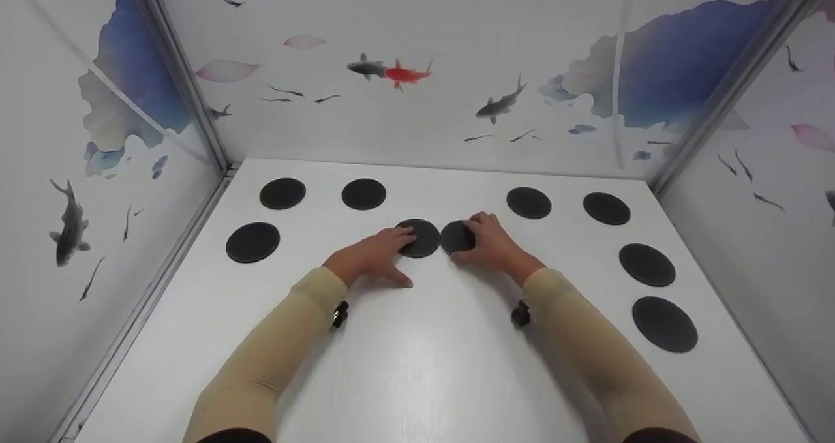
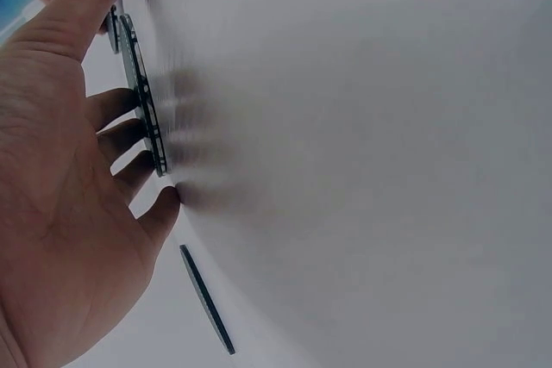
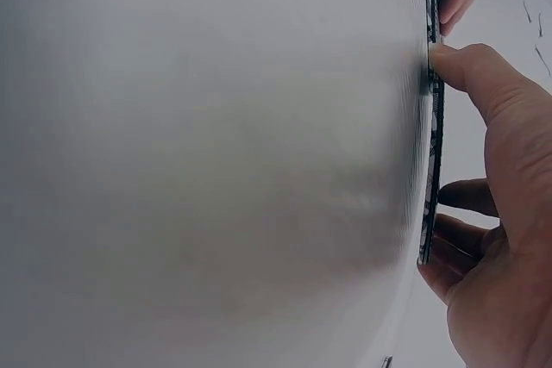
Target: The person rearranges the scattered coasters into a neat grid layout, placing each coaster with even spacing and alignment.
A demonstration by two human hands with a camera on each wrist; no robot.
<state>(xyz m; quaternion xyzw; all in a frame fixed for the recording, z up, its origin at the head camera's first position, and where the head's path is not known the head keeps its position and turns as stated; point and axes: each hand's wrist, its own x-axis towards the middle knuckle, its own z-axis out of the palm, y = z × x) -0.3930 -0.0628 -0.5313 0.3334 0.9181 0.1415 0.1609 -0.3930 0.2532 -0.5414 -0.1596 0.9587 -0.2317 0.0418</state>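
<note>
Two black round discs lie side by side at the middle of the white table (image 1: 417, 365). My left hand (image 1: 385, 247) rests flat on the left disc (image 1: 424, 239), fingers straight and thumb spread on the table. In the left wrist view its fingertips (image 2: 129, 140) touch that disc (image 2: 142, 84), which is seen edge-on. My right hand (image 1: 483, 239) grips the right disc (image 1: 455, 235) by its rim. The right wrist view shows the thumb (image 3: 466, 71) at one edge of the disc (image 3: 434, 135) and curled fingers (image 3: 461, 213) at the other.
Several more black discs lie around the table: three at the left (image 1: 253, 242) (image 1: 282, 193) (image 1: 363, 194), two at the back right (image 1: 529, 202) (image 1: 607, 208) and two along the right side (image 1: 647, 264) (image 1: 665, 323). Walls printed with fish enclose three sides.
</note>
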